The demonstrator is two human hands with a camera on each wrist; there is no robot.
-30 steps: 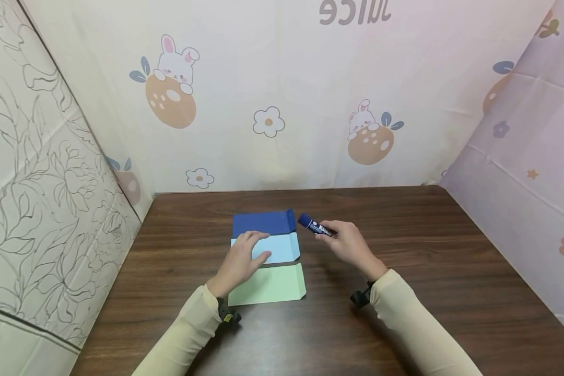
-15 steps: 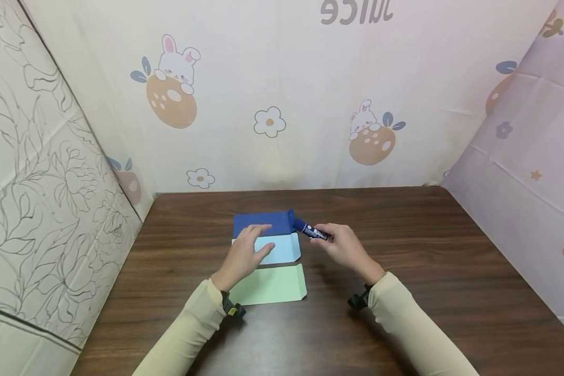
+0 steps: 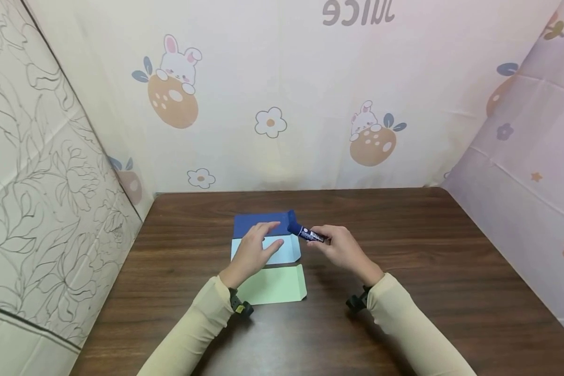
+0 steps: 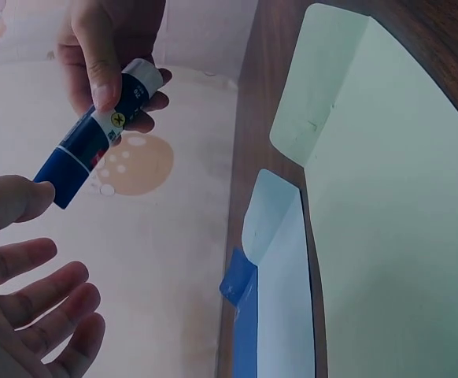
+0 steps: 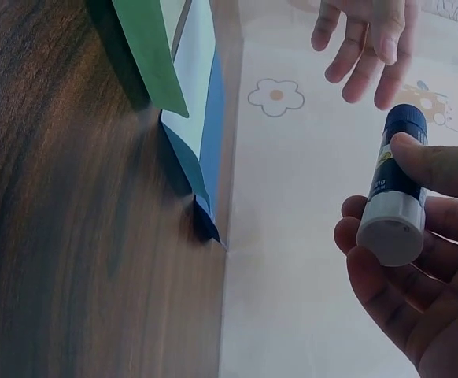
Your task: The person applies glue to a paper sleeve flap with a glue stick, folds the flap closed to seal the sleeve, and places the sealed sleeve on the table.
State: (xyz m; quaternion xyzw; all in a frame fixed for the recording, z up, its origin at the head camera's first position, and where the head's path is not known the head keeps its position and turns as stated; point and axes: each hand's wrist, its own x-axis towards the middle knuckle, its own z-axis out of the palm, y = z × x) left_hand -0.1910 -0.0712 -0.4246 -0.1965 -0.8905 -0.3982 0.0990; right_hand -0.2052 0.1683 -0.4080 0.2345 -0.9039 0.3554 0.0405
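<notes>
My right hand grips a dark blue glue stick by its lower half, thumb on one side and fingers beneath. Its blue cap tilts toward my left hand, whose spread, slightly bent fingers hold nothing. In the left wrist view, the left thumb overlaps the cap's edge. Under the hands lie three folded paper pieces in a column: dark blue at the back, light blue in the middle and pale green in front. Each has a raised end flap on the right; the left hand covers part of the light blue one.
The brown wooden table carries the papers near its middle. A printed curtain with rabbits and flowers hangs behind its back edge. Further patterned sheets stand along the left and right sides. Both wrists wear small black cameras.
The right hand has carried the glue stick left, toward the left hand. My left hand has shifted right and slightly away from me, narrowing the gap. The papers have stayed put.
</notes>
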